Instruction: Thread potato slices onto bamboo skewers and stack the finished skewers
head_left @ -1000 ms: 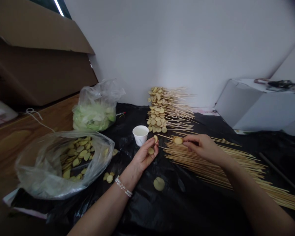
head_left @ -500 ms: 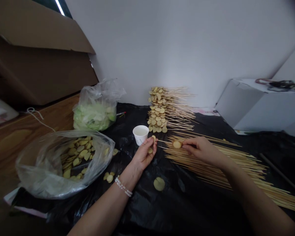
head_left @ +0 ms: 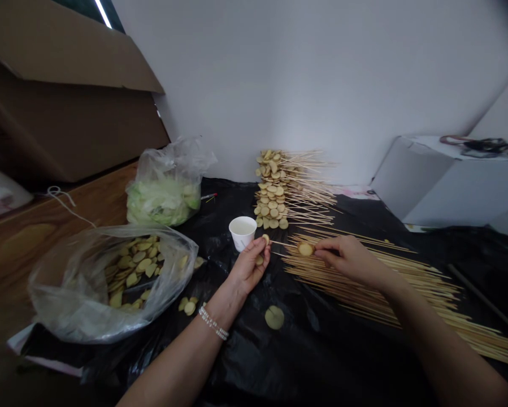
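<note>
My left hand (head_left: 251, 261) is closed, pinching a small potato slice (head_left: 266, 239) at the left end of a thin wooden skewer (head_left: 278, 243). Another slice shows in its lower fingers. The skewer runs right to a second potato slice (head_left: 305, 249), which faces me. Right beside that slice, the fingertips of my right hand (head_left: 338, 255) are pinched on the skewer; the exact grip is partly hidden. Under my right hand lies a spread of bare skewers (head_left: 364, 288). A white cup (head_left: 242, 227) stands just behind my left hand, and a single slice (head_left: 274, 317) lies in front.
Threaded potato skewers (head_left: 273, 192) are piled by the wall. To the left are an open plastic bag of slices (head_left: 46, 305), a bag of pale green leaves (head_left: 163, 200), and several loose slices (head_left: 189, 306). A black sheet (head_left: 254, 362) covers the surface; a white box (head_left: 427, 181) stands right.
Almost nothing differs. Both hands, the skewer and the slices keep the same places, with only a tiny shift of the whole view.
</note>
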The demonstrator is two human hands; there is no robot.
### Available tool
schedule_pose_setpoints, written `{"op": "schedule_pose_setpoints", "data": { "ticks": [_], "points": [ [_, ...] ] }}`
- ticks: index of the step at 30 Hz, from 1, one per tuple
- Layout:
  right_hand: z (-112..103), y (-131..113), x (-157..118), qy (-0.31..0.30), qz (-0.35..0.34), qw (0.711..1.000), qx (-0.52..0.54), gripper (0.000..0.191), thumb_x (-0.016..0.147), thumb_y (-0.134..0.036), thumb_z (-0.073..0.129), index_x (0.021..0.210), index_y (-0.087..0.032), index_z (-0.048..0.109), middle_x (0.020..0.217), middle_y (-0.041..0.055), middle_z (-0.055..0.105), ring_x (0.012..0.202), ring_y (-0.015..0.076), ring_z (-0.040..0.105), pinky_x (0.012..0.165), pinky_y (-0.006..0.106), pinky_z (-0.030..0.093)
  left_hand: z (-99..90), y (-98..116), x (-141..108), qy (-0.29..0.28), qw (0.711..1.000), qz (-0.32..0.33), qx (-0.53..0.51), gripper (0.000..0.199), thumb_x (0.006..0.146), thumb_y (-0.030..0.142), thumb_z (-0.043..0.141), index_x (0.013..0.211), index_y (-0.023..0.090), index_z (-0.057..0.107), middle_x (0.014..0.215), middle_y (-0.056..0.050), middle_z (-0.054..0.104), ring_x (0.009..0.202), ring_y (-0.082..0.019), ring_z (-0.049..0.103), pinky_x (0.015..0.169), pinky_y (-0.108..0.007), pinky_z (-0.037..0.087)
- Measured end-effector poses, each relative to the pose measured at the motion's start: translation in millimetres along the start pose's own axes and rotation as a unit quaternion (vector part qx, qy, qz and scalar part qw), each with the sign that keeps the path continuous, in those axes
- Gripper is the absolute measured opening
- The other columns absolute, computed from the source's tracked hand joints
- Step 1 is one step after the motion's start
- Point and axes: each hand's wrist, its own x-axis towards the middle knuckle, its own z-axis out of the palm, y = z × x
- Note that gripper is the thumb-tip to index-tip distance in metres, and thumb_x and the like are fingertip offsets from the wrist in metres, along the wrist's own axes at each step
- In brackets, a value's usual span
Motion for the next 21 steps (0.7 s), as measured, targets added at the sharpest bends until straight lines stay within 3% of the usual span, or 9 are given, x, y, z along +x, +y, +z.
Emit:
{"op": "schedule_pose_setpoints", "data": {
  "ticks": [15,21],
  "points": [
    [2.8,-0.9,-0.7,-0.027,0.026,0.999,-0.005,0.024,0.081,-0.021,0.046,0.060,-0.020,0.058,0.055,-0.0020,0.055,0.053,0.0117,0.043,0.053,0.025,0.028,-1.2,-7.3,0.2,0.050,0.994,0.066,0.075,0.007,0.068,0.005,0.073,0.069,0.009,0.068,0.071,-0.004,0.067,0.060,-0.005,0.060,0.057,-0.011,0.049],
    [6.4,-1.8,1.7,-0.054,0.051,0.997,-0.016,0.026,0.081,-0.023,0.046,0.056,-0.019,0.052,0.055,-0.0021,0.052,0.054,0.0113,0.042,0.054,0.025,0.026,-3.7,-10.0,2.2,0.038,0.991,0.086,0.094,0.019,0.056,0.015,0.083,0.067,0.009,0.069,0.071,-0.004,0.068,0.061,-0.005,0.059,0.061,-0.013,0.048]
  ]
}}
